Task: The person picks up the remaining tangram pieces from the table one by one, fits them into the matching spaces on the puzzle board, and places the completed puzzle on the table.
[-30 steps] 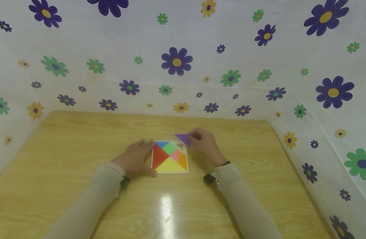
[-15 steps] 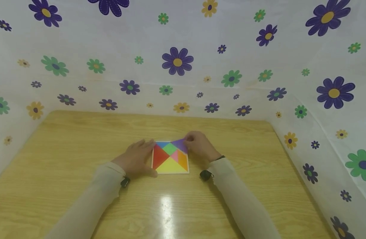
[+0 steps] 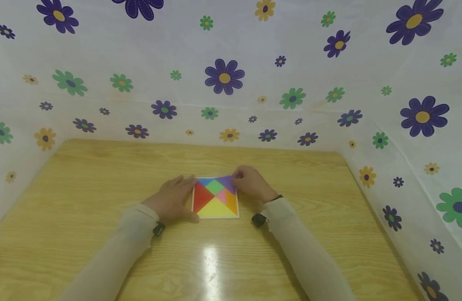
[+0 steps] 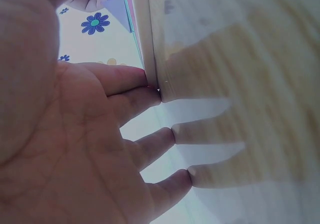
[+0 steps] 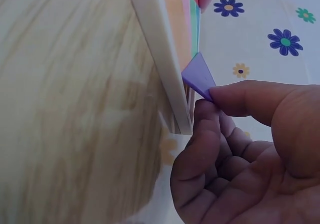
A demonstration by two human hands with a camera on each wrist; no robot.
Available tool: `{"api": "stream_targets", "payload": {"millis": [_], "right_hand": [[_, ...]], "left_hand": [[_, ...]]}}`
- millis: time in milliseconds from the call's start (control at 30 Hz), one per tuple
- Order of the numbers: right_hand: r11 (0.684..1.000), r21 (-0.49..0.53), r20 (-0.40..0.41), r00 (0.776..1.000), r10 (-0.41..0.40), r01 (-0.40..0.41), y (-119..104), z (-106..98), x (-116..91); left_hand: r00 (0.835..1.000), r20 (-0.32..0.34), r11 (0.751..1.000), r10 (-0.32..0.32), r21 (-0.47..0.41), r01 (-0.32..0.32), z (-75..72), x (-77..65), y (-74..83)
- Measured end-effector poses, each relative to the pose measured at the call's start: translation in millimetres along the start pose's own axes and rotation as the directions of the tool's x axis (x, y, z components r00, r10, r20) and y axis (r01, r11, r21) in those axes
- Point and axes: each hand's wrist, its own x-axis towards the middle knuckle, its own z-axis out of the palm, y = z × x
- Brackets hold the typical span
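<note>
A square tangram puzzle in a pale wooden frame (image 3: pixel 217 218) lies on the table. Set in it are a red triangle (image 3: pixel 201 196), a yellow triangle (image 3: pixel 217 210), a green square (image 3: pixel 215 187), and blue, pink and orange pieces. My right hand (image 3: pixel 253 184) pinches a purple triangle (image 5: pixel 199 76) between thumb and index finger at the top right corner. In the right wrist view that triangle is tilted, its held corner raised above the frame. My left hand (image 3: pixel 171 200) rests along the frame's left side with fingers extended, fingertips touching frame and table.
The wood-grain table (image 3: pixel 114 167) reflects a bright light near its front. A white cloth with printed flowers (image 3: pixel 186 50) rises behind it and along both sides. Each wrist wears a dark strap, the right one's dark block (image 3: pixel 259 220) near the sleeve.
My right hand has brought the purple triangle left and down, from beyond the frame's corner onto the gap there. In the last half second it barely moves. The left hand stays put.
</note>
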Motion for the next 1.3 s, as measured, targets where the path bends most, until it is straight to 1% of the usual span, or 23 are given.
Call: {"api": "stream_targets", "payload": {"millis": [300,500,667,767,833,900,967,1067,1300], "right_hand": [[0.999,-0.044,0.024,0.999,0.021,-0.02,4.3,-2.0,-1.8],[0.998,-0.069,0.03,1.0,0.006,-0.004,6.0,-3.9,-3.5],[0.995,-0.096,0.061,0.998,0.034,-0.028,5.2,-2.4,-3.4],[0.995,-0.094,0.089,0.996,0.024,-0.015,8.5,-1.8,-1.1],[0.998,-0.064,0.105,0.995,0.003,0.004,13.0,-3.8,0.6],[1.0,0.023,0.127,0.992,-0.008,0.005,17.9,-7.2,1.5],[0.993,0.115,0.146,0.989,-0.009,-0.008,22.4,-11.7,1.7],[0.978,0.204,0.173,0.985,0.004,-0.04,28.6,-17.1,0.6],[0.979,0.197,0.175,0.985,0.008,-0.043,34.0,-19.0,-5.9]], "left_hand": [[1.0,-0.006,1.0,0.014,0.001,-0.014,2.8,1.4,0.7],[1.0,-0.003,1.0,0.023,0.008,-0.023,3.2,5.7,0.5],[1.0,-0.009,1.0,0.023,0.006,-0.022,4.5,8.3,-1.6],[1.0,-0.006,1.0,0.021,0.005,-0.021,3.1,7.5,-0.8],[1.0,-0.003,1.0,0.021,0.009,-0.021,1.3,6.4,0.0],[1.0,0.0,1.0,0.02,0.013,-0.02,-0.9,5.1,1.0],[1.0,-0.003,0.999,0.029,0.014,-0.029,-3.0,3.9,1.5],[1.0,0.003,0.999,0.029,0.014,-0.029,-4.2,3.7,1.9],[0.999,0.013,0.999,0.039,0.007,-0.04,-1.5,7.3,2.5]]}}
